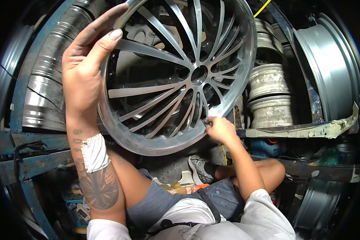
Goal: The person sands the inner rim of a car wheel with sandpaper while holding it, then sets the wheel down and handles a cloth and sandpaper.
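A large multi-spoke alloy wheel rim (146,145) stands tilted in front of me, its machined spokes facing up. At its upper left edge is my left hand (86,64), with long straight fingers along the outside and the thumb over the lip, steadying the rim. My right hand (222,130) is closed at the lower right part of the lip, near the spoke ends. Its fingertips pinch something small and dark that I cannot make out. A bright shine lies on the metal just above those fingers.
Stacked worn rims (270,90) stand behind on the right, and more silver rims (48,92) on the left. A blue metal frame (40,140) surrounds me. One large silver rim (328,68) leans at the far right. My shoe (200,170) is below the wheel.
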Demonstrator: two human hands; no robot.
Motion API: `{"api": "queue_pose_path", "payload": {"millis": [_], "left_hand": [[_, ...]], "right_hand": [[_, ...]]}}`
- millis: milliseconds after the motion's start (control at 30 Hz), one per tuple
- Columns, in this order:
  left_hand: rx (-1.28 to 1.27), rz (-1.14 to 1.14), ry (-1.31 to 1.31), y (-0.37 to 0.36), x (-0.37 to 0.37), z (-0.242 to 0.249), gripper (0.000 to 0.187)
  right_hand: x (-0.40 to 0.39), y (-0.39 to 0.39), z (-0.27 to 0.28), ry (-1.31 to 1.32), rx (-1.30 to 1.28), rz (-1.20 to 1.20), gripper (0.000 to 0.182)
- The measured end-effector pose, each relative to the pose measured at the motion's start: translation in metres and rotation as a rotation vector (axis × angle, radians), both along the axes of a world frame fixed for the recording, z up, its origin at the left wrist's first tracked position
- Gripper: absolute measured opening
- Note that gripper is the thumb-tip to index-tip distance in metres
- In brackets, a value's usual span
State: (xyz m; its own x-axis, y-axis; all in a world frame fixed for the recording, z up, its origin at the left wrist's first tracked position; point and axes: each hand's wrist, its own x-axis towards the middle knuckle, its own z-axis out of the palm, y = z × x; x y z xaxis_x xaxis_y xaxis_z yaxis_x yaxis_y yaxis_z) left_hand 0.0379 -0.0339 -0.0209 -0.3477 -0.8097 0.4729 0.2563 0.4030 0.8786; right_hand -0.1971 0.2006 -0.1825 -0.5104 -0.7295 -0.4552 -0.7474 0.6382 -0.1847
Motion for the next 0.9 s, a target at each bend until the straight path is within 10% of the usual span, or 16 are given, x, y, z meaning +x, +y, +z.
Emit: {"api": "queue_pose_path", "payload": {"millis": [900], "left_hand": [[-0.068, 0.132, -0.121, 0.01, -0.003, -0.002, 0.038]], "right_hand": [[-0.013, 0.028, -0.015, 0.031, -0.161, 0.087, 0.026]]}}
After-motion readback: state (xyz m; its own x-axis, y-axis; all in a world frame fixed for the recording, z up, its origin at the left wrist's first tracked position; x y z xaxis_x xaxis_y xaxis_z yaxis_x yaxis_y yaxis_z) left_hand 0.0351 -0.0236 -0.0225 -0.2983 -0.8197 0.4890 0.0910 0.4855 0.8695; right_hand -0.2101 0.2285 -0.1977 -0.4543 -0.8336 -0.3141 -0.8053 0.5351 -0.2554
